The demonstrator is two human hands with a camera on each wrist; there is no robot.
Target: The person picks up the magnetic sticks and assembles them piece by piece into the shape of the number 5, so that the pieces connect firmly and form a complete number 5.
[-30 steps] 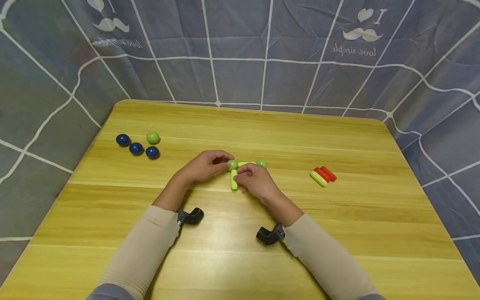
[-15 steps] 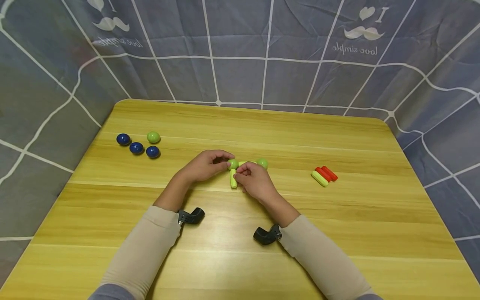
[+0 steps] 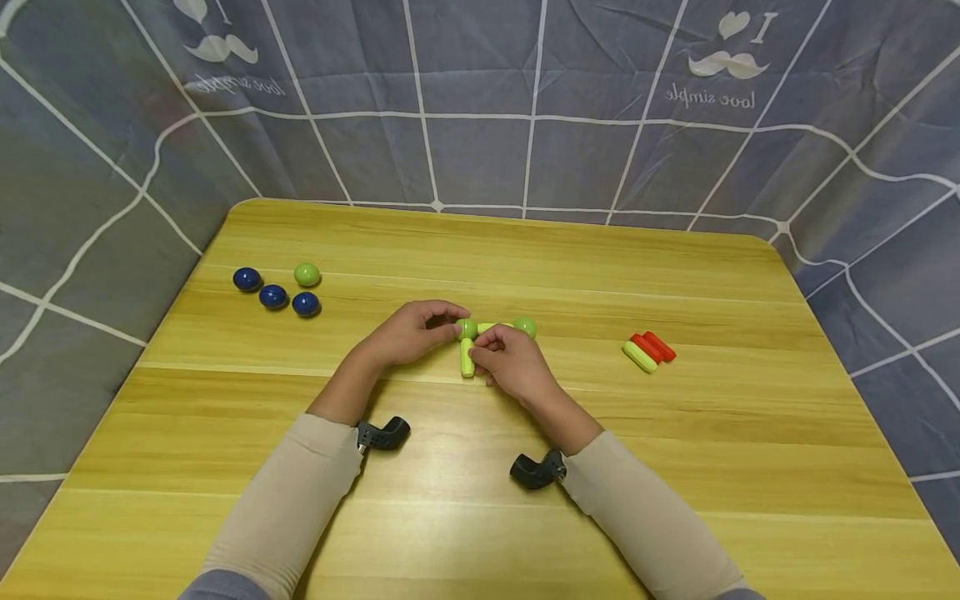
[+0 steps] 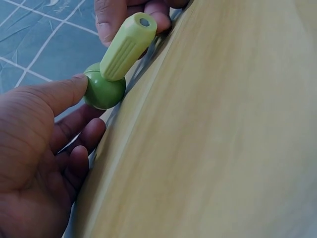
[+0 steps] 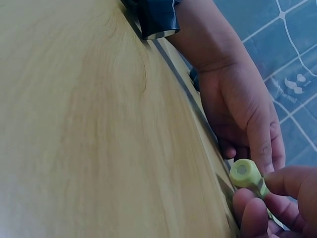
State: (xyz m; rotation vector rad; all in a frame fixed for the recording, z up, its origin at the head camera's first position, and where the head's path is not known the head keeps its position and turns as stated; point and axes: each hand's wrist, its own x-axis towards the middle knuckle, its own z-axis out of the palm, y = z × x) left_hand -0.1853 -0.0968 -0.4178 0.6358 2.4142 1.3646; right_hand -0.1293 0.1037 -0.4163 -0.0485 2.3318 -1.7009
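In the head view my left hand (image 3: 412,332) pinches a green magnetic ball (image 3: 467,328) between thumb and fingers. My right hand (image 3: 515,362) pinches a yellow-green magnetic rod (image 3: 467,358) that points from this ball toward me. The left wrist view shows the rod (image 4: 129,47) meeting the ball (image 4: 105,91), with a grey metal disc in its free end. A second yellow-green rod (image 3: 493,327) runs rightward from the same ball to another green ball (image 3: 526,326), partly hidden by my right fingers. Thumb and fingers hold the rod (image 5: 246,173) in the right wrist view.
Three blue balls (image 3: 273,297) and a loose green ball (image 3: 307,274) lie on the table's left side. To the right, a yellow-green rod (image 3: 639,357) lies beside two red rods (image 3: 658,347). A grey checked curtain (image 3: 480,158) surrounds the wooden table (image 3: 450,550).
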